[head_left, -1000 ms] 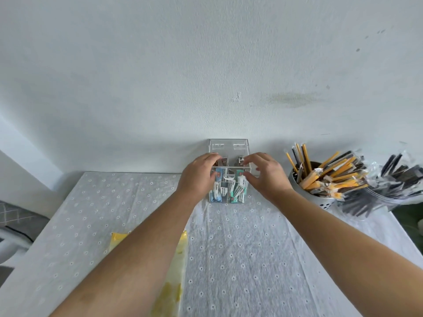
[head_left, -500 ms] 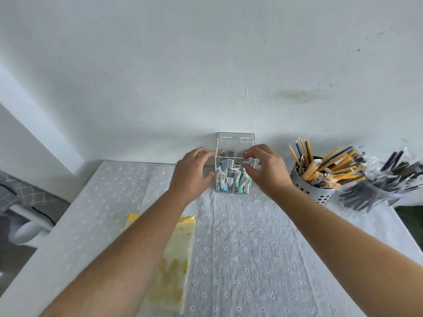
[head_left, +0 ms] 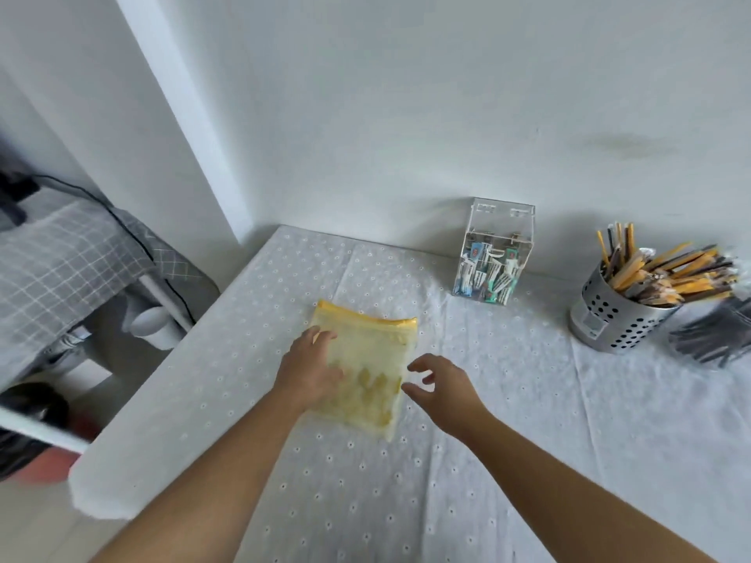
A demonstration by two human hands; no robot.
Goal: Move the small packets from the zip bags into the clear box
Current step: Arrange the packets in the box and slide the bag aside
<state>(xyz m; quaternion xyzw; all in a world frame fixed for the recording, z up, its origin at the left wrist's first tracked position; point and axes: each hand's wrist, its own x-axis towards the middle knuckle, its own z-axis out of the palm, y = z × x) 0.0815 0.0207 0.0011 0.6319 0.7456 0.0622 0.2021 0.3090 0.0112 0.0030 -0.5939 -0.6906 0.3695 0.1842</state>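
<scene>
Well short of the clear box [head_left: 493, 253], nearer to me and off to its left, a zip bag [head_left: 376, 345] lies flat on the worktop [head_left: 508, 420]. Its yellow zip strip points toward the box's wall side, and its yellowish packets [head_left: 367, 390] are bunched at the end nearest me. The box stands against the wall with its lid up and already holds a mixed lot.

I judge the step in hand to be taking hold of this bag so it can be opened. Nothing has come out of it yet.

My left hand [head_left: 309, 369] lies on the bag's left side, on the far side from the box, fingers stretched along the edge toward the zip and pressing rather than gripping. My right hand [head_left: 441, 390] hovers just beside the bag's box-side edge, fingers spread and loosely bent, holding nothing.

Next I would need a pinch on each lip of the zip strip, pulling them apart, then a carry across to the box.
</scene>
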